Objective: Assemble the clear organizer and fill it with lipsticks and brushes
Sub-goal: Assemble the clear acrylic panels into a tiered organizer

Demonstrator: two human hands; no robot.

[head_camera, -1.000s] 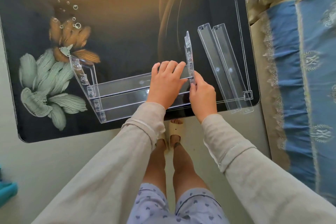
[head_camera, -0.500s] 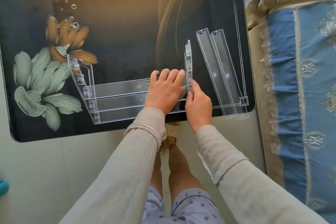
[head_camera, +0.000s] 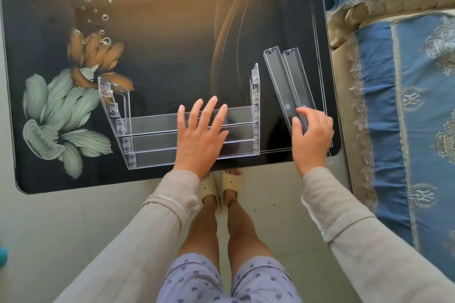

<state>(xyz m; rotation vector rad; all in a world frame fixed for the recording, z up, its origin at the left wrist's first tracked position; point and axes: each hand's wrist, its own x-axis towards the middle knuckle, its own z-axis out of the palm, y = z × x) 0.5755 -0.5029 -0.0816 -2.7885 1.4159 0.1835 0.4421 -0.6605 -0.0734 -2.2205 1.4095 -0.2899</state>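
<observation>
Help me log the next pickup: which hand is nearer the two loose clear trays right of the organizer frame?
Right. The right hand is over the near ends of the loose trays, fingers curled; the left hand lies spread on the organizer frame, to their left.

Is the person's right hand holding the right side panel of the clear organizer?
No, the right hand curls round the loose clear strips beside the organizer, apart from its right side panel.

Clear glossy plastic organizer (head_camera: 152, 130) and strips (head_camera: 288, 86) lie on a glossy printed table (head_camera: 172, 32); knit sleeves (head_camera: 170, 204), embroidered cloth bedspread (head_camera: 394, 106).
</observation>
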